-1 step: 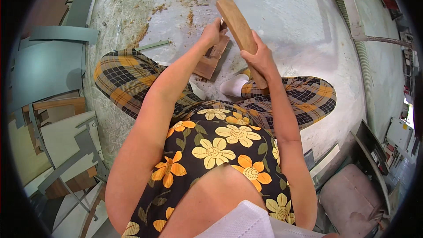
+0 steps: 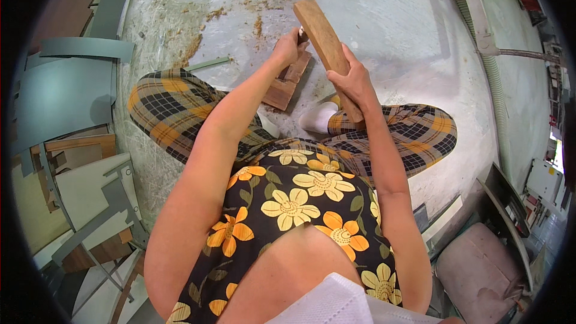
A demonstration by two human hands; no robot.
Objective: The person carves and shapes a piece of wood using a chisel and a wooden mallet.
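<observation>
Grey floor (image 2: 414, 36): approx no change, so same stage. Your R grip (image 2: 355, 82) holds wood bar (image 2: 323, 31); L grip (image 2: 287, 50), can't tell.

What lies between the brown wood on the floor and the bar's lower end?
In the head view, a white-socked foot lies between them; the right hand holds the bar.
</observation>
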